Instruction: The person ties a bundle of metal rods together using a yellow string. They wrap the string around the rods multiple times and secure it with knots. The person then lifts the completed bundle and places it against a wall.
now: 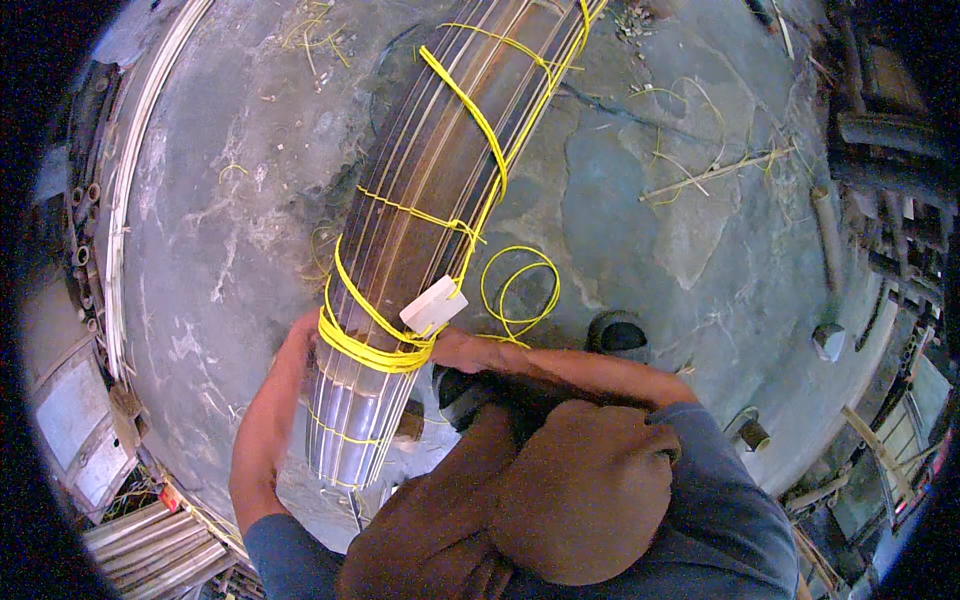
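Observation:
A long, tapering bundle of dark and pale slats (pixel 425 150) runs from the top of the view down toward me. Yellow cord (pixel 375 352) wraps it several times near its near end, with more ties farther up. My left hand (pixel 309 328) is against the bundle's left side at the wraps; its fingers are hidden behind it. On the right side, my right hand (pixel 458 350) is closed at the cord, its fingertips out of sight. A blank-looking pale tag (pixel 433 305) hangs on the cord just above that hand. Loose cord loops (pixel 520 290) trail beside my right wrist.
Stained concrete floor (pixel 230 250) surrounds the bundle, with thin cord scraps and sticks (pixel 715 175) at right. Long pale strips (pixel 125 200) and pipes (pixel 82 225) line the left edge. Stacked slats (pixel 155 545) lie lower left; dark clutter (pixel 890 150) fills the right edge.

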`<state>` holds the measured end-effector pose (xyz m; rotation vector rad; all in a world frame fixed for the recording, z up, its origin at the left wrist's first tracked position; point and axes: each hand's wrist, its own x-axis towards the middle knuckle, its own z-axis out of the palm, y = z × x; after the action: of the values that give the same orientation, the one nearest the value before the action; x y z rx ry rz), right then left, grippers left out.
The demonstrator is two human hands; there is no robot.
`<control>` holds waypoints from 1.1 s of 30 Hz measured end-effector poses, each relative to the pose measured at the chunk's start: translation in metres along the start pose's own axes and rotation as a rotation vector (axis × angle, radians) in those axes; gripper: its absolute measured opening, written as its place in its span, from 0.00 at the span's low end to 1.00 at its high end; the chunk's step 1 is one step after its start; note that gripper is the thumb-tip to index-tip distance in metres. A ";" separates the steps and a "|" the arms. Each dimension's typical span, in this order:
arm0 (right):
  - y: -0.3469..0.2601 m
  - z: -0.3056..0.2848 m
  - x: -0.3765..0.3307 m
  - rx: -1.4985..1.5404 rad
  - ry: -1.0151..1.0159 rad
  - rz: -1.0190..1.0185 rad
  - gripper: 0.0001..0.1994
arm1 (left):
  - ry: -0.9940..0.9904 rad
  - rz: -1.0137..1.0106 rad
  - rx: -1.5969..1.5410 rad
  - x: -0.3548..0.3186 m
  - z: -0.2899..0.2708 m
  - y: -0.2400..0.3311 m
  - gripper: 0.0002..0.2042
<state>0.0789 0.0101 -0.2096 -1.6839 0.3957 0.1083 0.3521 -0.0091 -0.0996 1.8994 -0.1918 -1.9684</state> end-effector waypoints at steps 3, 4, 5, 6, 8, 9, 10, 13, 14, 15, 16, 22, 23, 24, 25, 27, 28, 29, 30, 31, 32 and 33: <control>-0.039 -0.036 -0.008 0.088 -0.149 -0.164 0.22 | 0.039 0.044 -0.060 -0.001 -0.006 -0.009 0.15; -0.037 -0.035 -0.011 0.148 -0.091 -0.202 0.21 | 0.038 0.078 -0.081 -0.001 -0.001 -0.003 0.15; -0.034 -0.031 -0.011 0.214 -0.041 -0.250 0.20 | 0.045 0.103 -0.115 -0.003 0.001 0.002 0.15; -0.030 -0.027 -0.012 0.274 0.005 -0.301 0.20 | 0.054 0.139 -0.149 -0.003 0.004 0.008 0.15; -0.010 -0.016 -0.009 0.028 0.102 -0.459 0.19 | 0.039 0.271 -0.266 -0.004 0.004 0.024 0.14; -0.028 -0.012 -0.012 0.461 -0.022 -0.126 0.18 | 0.028 0.365 -0.341 -0.006 -0.005 0.029 0.14; -0.081 -0.026 -0.010 0.906 -0.028 0.218 0.18 | -0.058 0.538 -0.451 -0.006 -0.039 0.012 0.13; -0.123 -0.113 -0.066 0.233 -0.150 0.249 0.18 | 0.086 0.728 -0.364 -0.060 0.005 0.090 0.11; -0.145 -0.145 -0.074 0.126 -0.291 0.243 0.18 | 0.185 0.754 -0.236 -0.083 0.021 0.107 0.12; -0.186 -0.175 -0.079 0.153 -0.197 0.104 0.20 | 0.299 0.768 -0.104 -0.104 0.035 0.115 0.12; -0.223 -0.200 -0.083 0.179 -0.099 -0.036 0.21 | 0.306 0.859 0.127 -0.119 0.052 0.119 0.12; -0.277 -0.246 -0.065 -0.771 0.724 -0.612 0.18 | 0.322 1.269 0.781 -0.152 0.138 0.129 0.14; -0.251 -0.243 -0.066 -0.563 0.628 -0.498 0.18 | 0.339 1.248 0.775 -0.150 0.145 0.127 0.14; -0.235 -0.244 -0.071 -0.359 0.526 -0.382 0.18 | 0.346 1.159 0.756 -0.151 0.149 0.126 0.15; -0.231 -0.249 -0.081 -0.396 0.487 -0.295 0.17 | 0.350 1.071 0.735 -0.151 0.151 0.125 0.15; -0.217 -0.256 -0.106 -0.447 0.391 -0.116 0.16 | 0.356 1.071 0.700 -0.150 0.153 0.114 0.16; -0.208 -0.260 -0.118 -0.523 0.423 -0.133 0.15 | 0.359 1.064 0.683 -0.151 0.156 0.108 0.17; -0.205 -0.271 -0.129 -0.613 0.468 -0.151 0.15 | 0.303 1.008 0.737 -0.158 0.161 0.108 0.17; -0.200 -0.283 -0.140 -0.702 0.513 -0.167 0.14 | 0.312 1.026 0.702 -0.157 0.164 0.107 0.18; -0.207 -0.297 -0.154 -0.660 0.467 -0.169 0.15 | 0.331 1.041 0.668 -0.152 0.163 0.103 0.18; -0.211 -0.313 -0.171 -0.616 0.422 -0.166 0.16 | 0.344 1.055 0.635 -0.147 0.162 0.100 0.18; -0.191 -0.336 -0.192 -0.858 0.551 -0.214 0.15 | 0.324 1.052 0.604 -0.143 0.169 0.104 0.18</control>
<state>-0.0913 -0.2607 0.0799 -2.5977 0.6258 -0.4112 0.2052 -0.0794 0.0830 1.7791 -1.4634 -0.9161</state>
